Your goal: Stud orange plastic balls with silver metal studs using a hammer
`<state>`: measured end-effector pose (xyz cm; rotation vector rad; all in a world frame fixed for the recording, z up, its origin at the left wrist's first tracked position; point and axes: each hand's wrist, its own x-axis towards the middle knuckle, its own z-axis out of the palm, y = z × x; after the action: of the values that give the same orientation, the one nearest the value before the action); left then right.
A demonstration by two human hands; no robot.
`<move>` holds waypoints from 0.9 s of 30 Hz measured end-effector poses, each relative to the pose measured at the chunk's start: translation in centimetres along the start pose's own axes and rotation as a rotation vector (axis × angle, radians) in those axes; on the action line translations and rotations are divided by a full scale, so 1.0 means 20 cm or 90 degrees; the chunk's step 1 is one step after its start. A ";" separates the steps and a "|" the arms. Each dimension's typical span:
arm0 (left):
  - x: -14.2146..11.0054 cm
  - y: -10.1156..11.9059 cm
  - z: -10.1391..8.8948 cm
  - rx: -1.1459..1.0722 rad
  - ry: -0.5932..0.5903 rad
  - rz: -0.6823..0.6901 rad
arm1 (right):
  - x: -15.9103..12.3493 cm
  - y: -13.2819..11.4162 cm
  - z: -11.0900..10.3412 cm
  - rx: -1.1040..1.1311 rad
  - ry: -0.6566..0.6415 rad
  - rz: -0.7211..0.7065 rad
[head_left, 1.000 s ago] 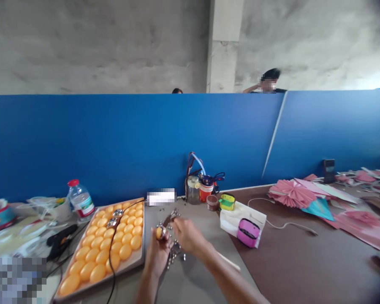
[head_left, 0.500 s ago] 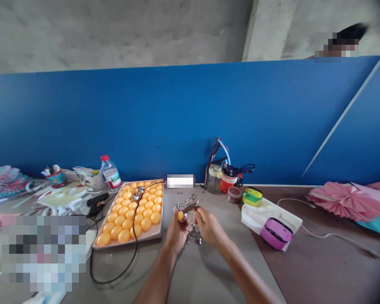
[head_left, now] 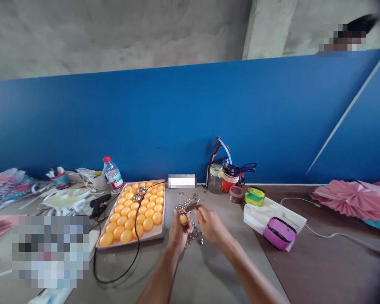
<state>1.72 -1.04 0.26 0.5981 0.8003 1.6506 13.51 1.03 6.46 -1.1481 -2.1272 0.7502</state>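
Observation:
My left hand (head_left: 176, 236) is closed around an orange ball (head_left: 184, 219) that has some shiny silver pieces on its surface. In my right hand (head_left: 213, 223) is a small dark flat tool (head_left: 191, 205), pinched between thumb and fingers, its tip close to the ball; its exact kind is too small to tell. Loose silver beads or gems (head_left: 196, 233) lie scattered on the grey table under and behind both hands. To the left, a shallow box (head_left: 156, 236) holds rows of orange balls (head_left: 126, 236), with two silver-covered balls (head_left: 142, 190) among them.
A black cable (head_left: 131, 268) loops over the box. Farther left are a water bottle (head_left: 113, 173) and a black glue gun (head_left: 99, 204). A glass jar (head_left: 215, 179), red tub (head_left: 230, 182) and purple pouch (head_left: 279, 234) stand rightward. A blue partition (head_left: 177, 118) closes the back; a person's head shows above it.
The ball has turned in my left hand, so more of its orange side faces me. The tool stays close to it. The whole view has shifted slightly.

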 end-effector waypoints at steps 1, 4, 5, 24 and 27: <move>0.00 0.00 0.00 0.003 -0.002 0.006 | 0.00 0.00 0.00 0.001 0.014 -0.004; 0.01 -0.01 -0.02 0.017 -0.005 0.029 | -0.01 -0.01 0.00 -0.010 0.002 -0.017; 0.01 -0.01 -0.02 0.021 -0.002 0.033 | -0.01 -0.01 0.00 -0.017 -0.015 -0.015; -0.01 0.00 -0.02 0.068 0.022 0.045 | -0.02 -0.03 -0.02 -0.004 -0.024 0.007; 0.00 -0.01 -0.03 0.061 0.037 0.039 | -0.01 -0.01 0.00 -0.012 -0.086 0.005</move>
<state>1.37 -1.06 -0.38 0.6498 0.9159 1.6984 13.46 0.76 6.48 -1.1439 -2.2458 0.8343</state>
